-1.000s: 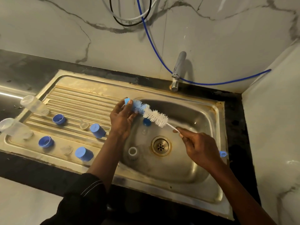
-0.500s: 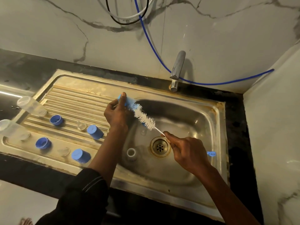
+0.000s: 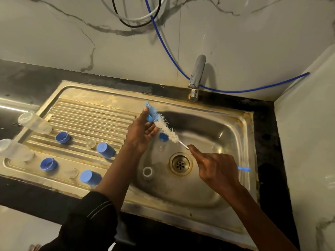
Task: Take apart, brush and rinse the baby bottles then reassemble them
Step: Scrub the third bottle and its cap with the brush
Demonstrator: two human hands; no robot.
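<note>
My left hand [image 3: 143,132] holds a small blue bottle part [image 3: 150,116] over the left side of the basin. My right hand [image 3: 215,169] grips the handle of a bottle brush [image 3: 167,130]; its white and blue bristles reach up into the blue part, and the blue handle end sticks out to the right. In the basin lie a blue cap [image 3: 163,137] and a white ring [image 3: 147,171]. On the draining board lie two clear bottles [image 3: 34,123] [image 3: 14,149], blue rings [image 3: 62,137] [image 3: 48,164], blue caps [image 3: 106,150] [image 3: 90,177] and clear teats [image 3: 90,143] [image 3: 71,173].
The steel sink [image 3: 226,134] has a drain [image 3: 179,164] at its middle and a chrome tap [image 3: 196,77] behind it. A blue hose [image 3: 235,91] runs along the marble wall. A white wall stands close on the right. Black counter surrounds the sink.
The brush has pushed further into the blue part, its tip now past my left thumb. Both hands have shifted slightly left and toward the back of the sink.
</note>
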